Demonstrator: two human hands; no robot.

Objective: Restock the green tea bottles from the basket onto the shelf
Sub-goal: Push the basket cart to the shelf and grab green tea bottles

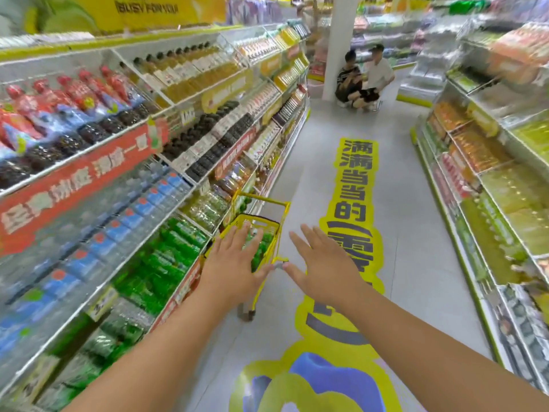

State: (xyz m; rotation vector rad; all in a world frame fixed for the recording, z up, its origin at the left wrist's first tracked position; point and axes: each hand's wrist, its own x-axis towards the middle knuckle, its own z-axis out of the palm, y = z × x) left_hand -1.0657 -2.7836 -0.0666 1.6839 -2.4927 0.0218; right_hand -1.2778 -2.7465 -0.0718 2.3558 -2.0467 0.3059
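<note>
A long white multi-tier drinks shelf (190, 191) ran down the left of the aisle, motion-blurred, with a red banner of white and yellow Chinese characters too smeared to read. Overhead, a yellow sign (148, 8) showed "BUSY FOR YOU", its upper line cut off by the frame. On the grey floor (416, 221) a yellow decal (355, 185) read "满满当当的", its lower characters hidden behind the right hand. On a low tier stood green-labelled bottles (166, 263), brand illegible. The small yellow wheeled plastic basket (261, 224) sat on the floor just beside the shelf, holding green tea bottles (261, 248) partly covered by the left hand. The left hand (234, 269) and the right hand (323, 272) both reached forward with fingers spread and loose, grasping nothing.
</note>
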